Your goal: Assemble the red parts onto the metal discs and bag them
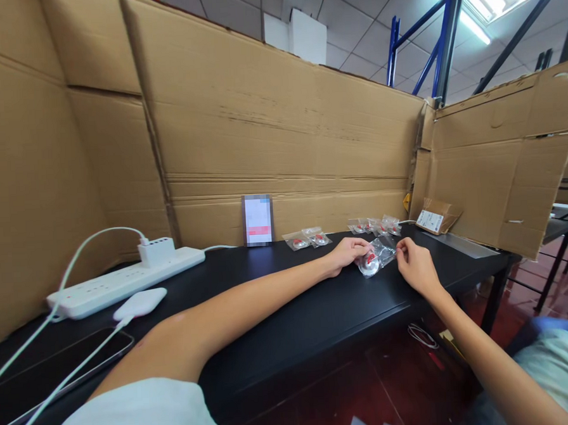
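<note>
A clear, crinkled plastic bag (385, 250) with a round, silvery piece with a red centre (370, 263) inside it is at the right part of the black, smooth tabletop (289, 314), between its front and back edges. The left hand (347, 255) grips the bag's left side between its fingers. The right hand (415, 266) has its fingers curled at the bag's right end; whether they pinch the film, I cannot tell.

Behind the hands, near the back edge, lie a pair of small clear bags with red-and-silver contents (307, 238) and, farther right, a cluster of similar clear bags (375, 225). Left of the pair, a rectangular device with a lit screen (258, 221) stands upright against the brown cardboard wall (280, 130). A brown packet with a white label (436, 217) sits by the back right corner. Toward the left end are a long white power strip (126, 285) and a flat white rounded block (140, 304) with a cable.
</note>
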`<state>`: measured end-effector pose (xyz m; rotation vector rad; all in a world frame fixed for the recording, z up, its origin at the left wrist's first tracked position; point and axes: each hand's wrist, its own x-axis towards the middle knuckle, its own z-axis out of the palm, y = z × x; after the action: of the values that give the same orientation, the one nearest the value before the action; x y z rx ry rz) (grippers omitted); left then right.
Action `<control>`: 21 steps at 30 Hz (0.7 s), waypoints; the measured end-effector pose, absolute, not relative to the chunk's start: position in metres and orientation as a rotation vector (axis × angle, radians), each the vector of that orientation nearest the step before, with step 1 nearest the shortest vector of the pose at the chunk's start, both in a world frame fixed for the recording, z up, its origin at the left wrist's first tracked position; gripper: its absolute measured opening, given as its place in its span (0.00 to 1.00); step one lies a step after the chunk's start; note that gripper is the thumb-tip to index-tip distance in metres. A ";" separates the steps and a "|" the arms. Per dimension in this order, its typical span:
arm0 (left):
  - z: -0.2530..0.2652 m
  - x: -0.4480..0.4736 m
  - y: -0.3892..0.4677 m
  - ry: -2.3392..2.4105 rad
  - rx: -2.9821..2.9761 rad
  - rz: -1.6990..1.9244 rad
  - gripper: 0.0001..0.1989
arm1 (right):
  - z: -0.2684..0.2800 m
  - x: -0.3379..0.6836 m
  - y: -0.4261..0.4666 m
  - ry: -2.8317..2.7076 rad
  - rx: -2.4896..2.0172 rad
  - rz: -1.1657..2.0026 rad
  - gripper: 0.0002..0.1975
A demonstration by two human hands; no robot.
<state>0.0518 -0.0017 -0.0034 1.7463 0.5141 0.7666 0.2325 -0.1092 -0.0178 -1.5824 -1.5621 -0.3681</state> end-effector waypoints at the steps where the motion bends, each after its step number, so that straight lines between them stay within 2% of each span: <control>1: -0.004 0.052 -0.001 0.519 1.743 0.779 0.12 | -0.017 0.231 -0.110 -1.571 -1.546 -0.397 0.08; 7: -0.004 0.049 -0.002 0.520 1.692 0.810 0.16 | -0.014 0.223 -0.113 -1.769 -1.311 -0.491 0.12; 11: -0.002 0.046 -0.004 0.415 1.683 0.729 0.20 | -0.018 0.231 -0.104 -1.733 -1.303 -0.390 0.13; 13: -0.002 0.045 -0.003 0.380 1.664 0.713 0.21 | -0.019 0.237 -0.100 -1.663 -1.276 -0.204 0.13; 18: 0.000 0.044 -0.005 0.289 1.621 0.618 0.24 | -0.018 0.247 -0.102 -1.449 -1.146 0.526 0.14; 21: 0.001 0.046 -0.011 0.243 1.586 0.590 0.26 | -0.016 0.245 -0.104 -1.395 -1.089 0.704 0.17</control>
<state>0.0456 -0.0108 0.0007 1.5862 0.2429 0.5903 0.2455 -0.1041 -0.0161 -1.0893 -1.3948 0.7040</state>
